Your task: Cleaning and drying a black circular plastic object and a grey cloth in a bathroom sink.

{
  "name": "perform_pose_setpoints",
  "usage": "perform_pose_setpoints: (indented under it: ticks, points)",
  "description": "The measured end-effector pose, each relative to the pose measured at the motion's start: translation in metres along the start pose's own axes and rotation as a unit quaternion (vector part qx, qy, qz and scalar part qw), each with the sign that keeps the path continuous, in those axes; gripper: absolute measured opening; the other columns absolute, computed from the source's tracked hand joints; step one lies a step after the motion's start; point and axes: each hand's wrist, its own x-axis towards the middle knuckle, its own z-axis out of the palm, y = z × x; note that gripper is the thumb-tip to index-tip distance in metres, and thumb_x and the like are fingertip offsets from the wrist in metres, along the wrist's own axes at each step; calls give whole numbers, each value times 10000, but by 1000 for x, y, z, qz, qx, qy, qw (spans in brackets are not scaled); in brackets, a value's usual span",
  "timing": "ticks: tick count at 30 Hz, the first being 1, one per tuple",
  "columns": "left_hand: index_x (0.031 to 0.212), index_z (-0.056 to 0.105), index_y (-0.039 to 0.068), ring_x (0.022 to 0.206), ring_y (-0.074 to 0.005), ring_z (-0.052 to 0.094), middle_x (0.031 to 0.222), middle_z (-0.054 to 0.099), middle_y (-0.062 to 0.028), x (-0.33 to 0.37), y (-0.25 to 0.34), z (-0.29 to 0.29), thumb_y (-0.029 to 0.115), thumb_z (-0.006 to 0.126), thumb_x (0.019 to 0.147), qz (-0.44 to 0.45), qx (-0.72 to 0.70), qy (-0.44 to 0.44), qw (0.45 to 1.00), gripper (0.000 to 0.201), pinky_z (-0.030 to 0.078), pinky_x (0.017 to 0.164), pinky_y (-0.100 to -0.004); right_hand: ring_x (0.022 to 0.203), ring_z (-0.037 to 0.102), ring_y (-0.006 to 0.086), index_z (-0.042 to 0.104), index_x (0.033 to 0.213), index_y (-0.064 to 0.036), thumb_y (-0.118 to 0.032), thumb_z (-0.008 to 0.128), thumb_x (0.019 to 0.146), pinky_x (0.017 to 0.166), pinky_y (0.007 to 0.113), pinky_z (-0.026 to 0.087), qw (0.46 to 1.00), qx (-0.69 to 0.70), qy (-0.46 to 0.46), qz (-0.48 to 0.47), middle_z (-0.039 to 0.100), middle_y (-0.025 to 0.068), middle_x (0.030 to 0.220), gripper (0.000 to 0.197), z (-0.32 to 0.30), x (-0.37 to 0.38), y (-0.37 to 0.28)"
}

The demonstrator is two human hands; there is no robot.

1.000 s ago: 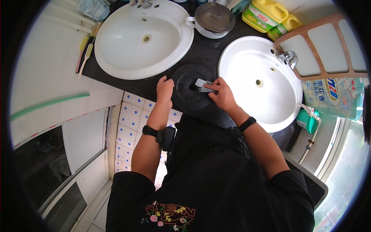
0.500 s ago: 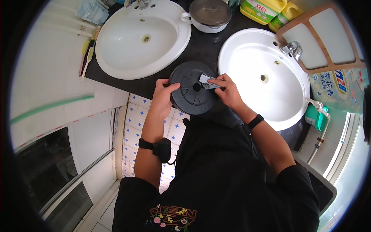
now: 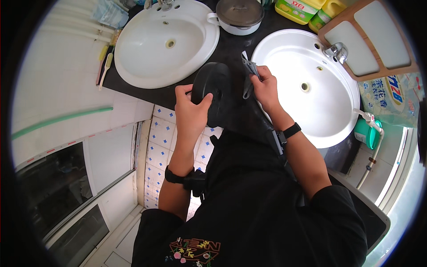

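My left hand point(image 3: 192, 106) grips the left side of a black weight plate point(image 3: 215, 89), round with a centre hole. The thumb lies on its face and the other fingers go behind it. The plate is tilted nearly edge-on, above the front edge of the dark counter. In my right hand point(image 3: 267, 89) is a folded grey cloth point(image 3: 249, 73), pinched between thumb and fingers. This hand is apart from the plate, at the left rim of the right white sink point(image 3: 291, 44).
Another white sink point(image 3: 129, 71) is set in the counter point(image 3: 147, 94) at the left. A lidded pot point(image 3: 239, 18) stands between the sinks at the back. Yellow jugs point(image 3: 296, 11) and a wooden-framed board point(image 3: 356, 33) are at the far right, with toothbrushes point(image 3: 106, 66) at the left.
The plate has turned from face-up to nearly edge-on in my left hand. My right hand has lifted the cloth off its face and moved slightly away.
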Motion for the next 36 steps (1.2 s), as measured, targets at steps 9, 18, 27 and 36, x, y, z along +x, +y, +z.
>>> perform_pose_setpoints:
  ticks: [9,18,27,36]
  points:
    - [1185,486,14,947,-362,681,1015,675,-220,-20,13,16,120,713,828,134,170,-49,975,437,521,823,-383,860,555,133,643,1162,-8,-94,594,908,750,264,441,992,-32,5,-119,586,54,1012,272,21,12,-23]
    - [1246,524,6,963,-291,679,1061,676,-211,-22,5,9,159,715,841,109,184,-36,976,473,510,852,-361,735,486,90,634,1101,-12,-134,514,980,684,289,424,880,358,151,274,576,13,806,209,28,-4,9]
    - [1255,505,-14,959,-266,662,1061,674,-189,-25,-7,12,150,699,862,144,177,-6,974,468,498,859,-354,945,610,156,574,1195,-39,-82,467,998,837,324,501,813,556,36,167,641,63,1071,228,18,-20,-92]
    - [1270,488,20,973,-329,677,1055,677,-212,-23,-11,8,202,697,865,166,214,-11,962,491,509,856,-373,908,614,171,556,1189,-61,-88,420,1005,824,357,527,820,501,110,255,630,64,1043,230,-8,-14,-35]
